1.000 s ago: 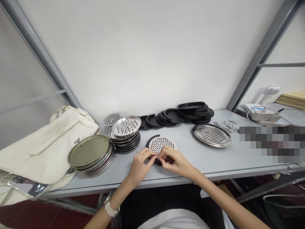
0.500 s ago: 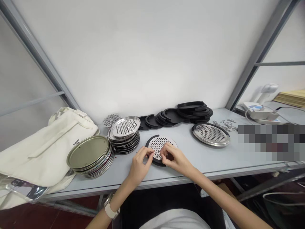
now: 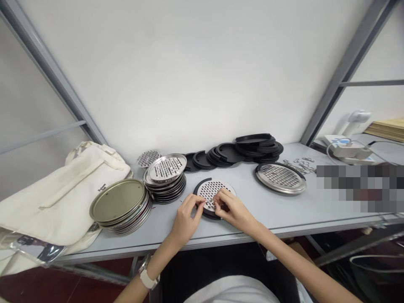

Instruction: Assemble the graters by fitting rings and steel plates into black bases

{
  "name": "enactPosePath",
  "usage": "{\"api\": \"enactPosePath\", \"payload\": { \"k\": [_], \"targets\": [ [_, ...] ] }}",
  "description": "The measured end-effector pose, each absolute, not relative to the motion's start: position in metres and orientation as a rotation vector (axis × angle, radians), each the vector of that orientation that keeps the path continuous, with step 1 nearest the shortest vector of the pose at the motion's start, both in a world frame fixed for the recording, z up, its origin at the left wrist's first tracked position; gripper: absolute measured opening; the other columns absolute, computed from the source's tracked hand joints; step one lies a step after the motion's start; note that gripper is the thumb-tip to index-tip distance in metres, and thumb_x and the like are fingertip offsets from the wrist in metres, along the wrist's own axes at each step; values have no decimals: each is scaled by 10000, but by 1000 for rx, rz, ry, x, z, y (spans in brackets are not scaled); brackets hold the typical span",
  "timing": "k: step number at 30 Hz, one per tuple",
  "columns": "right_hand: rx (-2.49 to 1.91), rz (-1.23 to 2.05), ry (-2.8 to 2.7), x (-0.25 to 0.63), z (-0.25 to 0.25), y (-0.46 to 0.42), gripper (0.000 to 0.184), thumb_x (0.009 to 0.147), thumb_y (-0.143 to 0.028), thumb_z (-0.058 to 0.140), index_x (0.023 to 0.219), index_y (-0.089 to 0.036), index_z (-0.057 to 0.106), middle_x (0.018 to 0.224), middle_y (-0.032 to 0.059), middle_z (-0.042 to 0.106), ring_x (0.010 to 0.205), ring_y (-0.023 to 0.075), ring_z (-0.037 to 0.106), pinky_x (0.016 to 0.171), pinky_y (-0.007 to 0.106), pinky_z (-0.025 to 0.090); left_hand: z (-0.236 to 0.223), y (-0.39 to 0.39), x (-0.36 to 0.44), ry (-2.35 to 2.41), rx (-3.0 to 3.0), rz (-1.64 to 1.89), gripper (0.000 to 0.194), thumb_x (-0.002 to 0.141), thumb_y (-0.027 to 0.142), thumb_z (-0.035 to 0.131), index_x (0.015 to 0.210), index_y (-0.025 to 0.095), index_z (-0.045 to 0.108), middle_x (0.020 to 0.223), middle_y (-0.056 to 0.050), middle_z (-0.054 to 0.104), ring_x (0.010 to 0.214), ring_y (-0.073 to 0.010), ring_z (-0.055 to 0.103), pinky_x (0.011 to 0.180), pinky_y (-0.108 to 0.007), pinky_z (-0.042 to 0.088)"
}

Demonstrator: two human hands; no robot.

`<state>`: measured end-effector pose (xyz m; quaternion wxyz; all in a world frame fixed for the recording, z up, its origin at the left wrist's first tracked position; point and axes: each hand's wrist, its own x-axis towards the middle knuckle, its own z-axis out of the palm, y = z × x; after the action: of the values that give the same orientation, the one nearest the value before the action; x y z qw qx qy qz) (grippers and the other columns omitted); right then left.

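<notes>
A round metal disc with slotted holes [image 3: 217, 185], like a flat grater plate, lies on the table in front of me. A black rim [image 3: 199, 184] curves around its left and near side. Over the disc, my left hand [image 3: 186, 216] pinches thumb to forefinger. My right hand [image 3: 232, 210] faces it with fingers closed in a pinch. Between the fingertips is a small thin metal piece [image 3: 209, 202], whose exact shape is too small to tell. Parts of the disc are hidden under my fingers.
Left are stacked olive-topped round plates [image 3: 118, 201], a white cloth bag [image 3: 63, 198] and piled perforated discs [image 3: 167, 168]. Black round holders [image 3: 259, 147] line the wall. On the right lie a rimmed perforated disc [image 3: 279, 176] and several small metal pieces [image 3: 301, 165].
My hands stay over the disc, with only slight finger movement. The thin metal piece between the fingertips shows more clearly now. The whole view has shifted slightly.
</notes>
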<state>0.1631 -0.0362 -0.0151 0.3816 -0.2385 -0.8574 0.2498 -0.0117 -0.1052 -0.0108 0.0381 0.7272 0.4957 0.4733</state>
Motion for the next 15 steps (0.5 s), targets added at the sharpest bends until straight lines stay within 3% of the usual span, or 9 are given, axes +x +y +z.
{"api": "enactPosePath", "payload": {
  "k": [15],
  "targets": [
    [-612, 698, -2226, 165, -13, -37, 152, 801, -63, 491, 753, -201, 449, 770, 0, 467, 711, 135, 454, 645, 244, 392, -16, -107, -12, 1427, 2297, 1440, 144, 908, 118, 481, 983, 194, 577, 902, -28, 633, 871, -134, 600, 803, -247, 479]
  ]
}}
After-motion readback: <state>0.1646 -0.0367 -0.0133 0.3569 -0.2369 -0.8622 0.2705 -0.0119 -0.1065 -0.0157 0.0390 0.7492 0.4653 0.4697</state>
